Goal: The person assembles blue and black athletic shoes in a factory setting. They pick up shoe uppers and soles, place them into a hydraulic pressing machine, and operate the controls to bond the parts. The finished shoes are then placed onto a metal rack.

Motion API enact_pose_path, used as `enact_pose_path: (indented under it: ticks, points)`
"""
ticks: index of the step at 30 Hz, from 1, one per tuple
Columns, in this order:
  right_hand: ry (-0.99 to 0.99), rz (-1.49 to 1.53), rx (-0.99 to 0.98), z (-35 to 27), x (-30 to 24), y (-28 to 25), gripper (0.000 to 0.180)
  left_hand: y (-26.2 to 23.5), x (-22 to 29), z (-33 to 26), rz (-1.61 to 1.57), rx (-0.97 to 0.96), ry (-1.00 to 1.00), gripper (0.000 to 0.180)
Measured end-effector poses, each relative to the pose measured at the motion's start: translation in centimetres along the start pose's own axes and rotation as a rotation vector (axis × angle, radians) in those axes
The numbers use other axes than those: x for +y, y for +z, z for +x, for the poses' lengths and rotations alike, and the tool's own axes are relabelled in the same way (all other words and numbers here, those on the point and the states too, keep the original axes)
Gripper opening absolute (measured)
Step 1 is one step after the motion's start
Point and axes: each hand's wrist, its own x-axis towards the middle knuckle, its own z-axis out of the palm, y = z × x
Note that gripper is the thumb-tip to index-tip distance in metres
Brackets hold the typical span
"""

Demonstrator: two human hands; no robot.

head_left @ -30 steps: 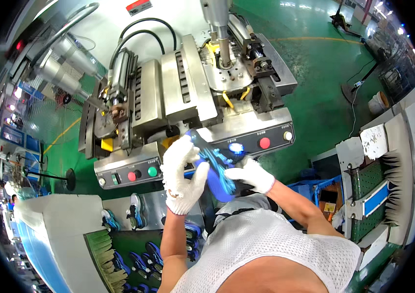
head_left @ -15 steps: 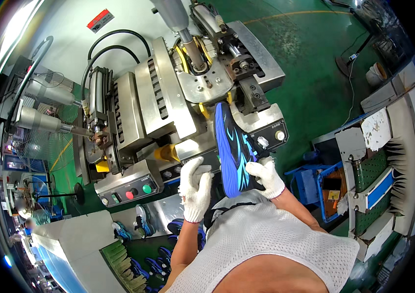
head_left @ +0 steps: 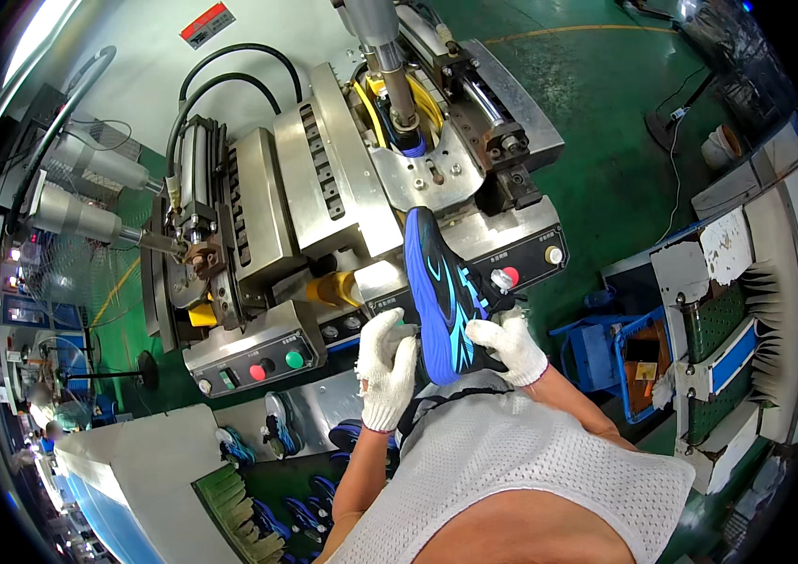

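A blue shoe upper with light blue and black markings (head_left: 441, 293) is held upright in front of a large grey metal press machine (head_left: 343, 179). My left hand (head_left: 388, 365), in a white glove, grips its lower left edge. On the lower right side, my right hand (head_left: 510, 346), also gloved in white, grips the shoe. The toe of the shoe points up toward the machine's steel post (head_left: 397, 85) and yellow clamp parts.
A control panel with red and green buttons (head_left: 263, 367) sits left of my hands; a second panel with a red button (head_left: 523, 263) lies behind the shoe. More blue shoes (head_left: 277, 442) lie on a tray below. Blue crates (head_left: 615, 352) and racks stand right on the green floor.
The shoe was low and tilted between my hands a second ago; now it is raised upright, toe toward the machine. The view has also shifted, bringing the machine closer.
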Motion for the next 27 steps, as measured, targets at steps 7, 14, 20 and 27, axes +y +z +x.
enact_pose_path:
  ticks: [7, 14, 20, 27]
  points:
    - [-0.056, 0.097, 0.017, -0.4, -1.1, -0.5, 0.041, 0.7, 0.3, 2.7, 0.014, -0.048, 0.017, 0.049]
    - [-0.136, 0.138, 0.097, 0.4, -0.9, -3.1, 0.039, 3.4, 1.7, 12.5, 0.088, -0.039, 0.065, 0.054]
    - [-0.125, 0.066, 0.222, 0.3, -2.2, -5.2, 0.042, 6.7, -3.4, 25.2, 0.437, 0.045, -0.065, 0.073]
    - [-0.37, -0.048, 0.328, -1.3, -2.1, -8.1, 0.056, 11.3, -8.6, 35.5, 0.49, 0.059, -0.126, 0.066]
